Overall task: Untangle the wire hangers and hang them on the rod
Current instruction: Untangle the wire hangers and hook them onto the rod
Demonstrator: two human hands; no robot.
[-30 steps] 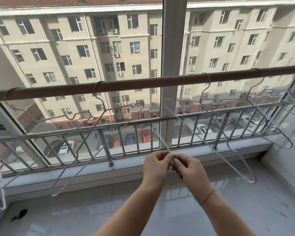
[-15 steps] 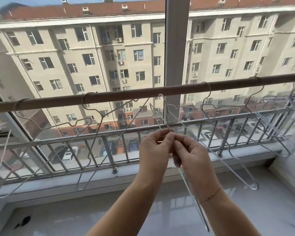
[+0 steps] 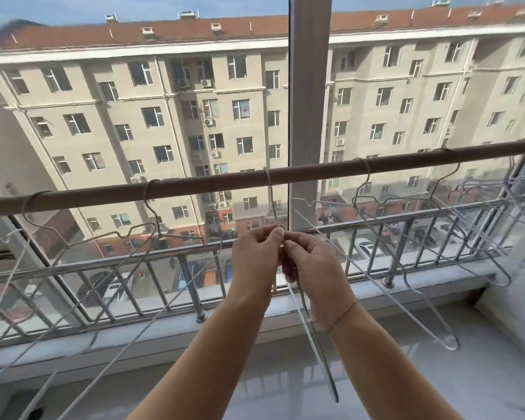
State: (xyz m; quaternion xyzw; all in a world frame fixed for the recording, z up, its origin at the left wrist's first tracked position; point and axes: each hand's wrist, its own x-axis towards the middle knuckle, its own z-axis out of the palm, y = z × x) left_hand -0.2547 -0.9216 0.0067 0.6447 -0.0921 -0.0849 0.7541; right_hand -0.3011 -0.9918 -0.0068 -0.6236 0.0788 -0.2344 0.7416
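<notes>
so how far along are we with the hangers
Done: several wire hangers hang on the rod, left and right of centre. In hand: left hand and right hand pinch another hanger, its hook at the rod. Left: release it; the overlapping bunch at far right may need separating.

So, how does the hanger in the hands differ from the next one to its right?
The held hanger is pinched at its neck by the left hand and right hand; the free hanger hangs untouched. The held hanger shows edge-on, its wire running down toward the camera; the free hanger spreads wide, tilted low to the right. Both are thin grey wire, hooks at the rod.
</notes>
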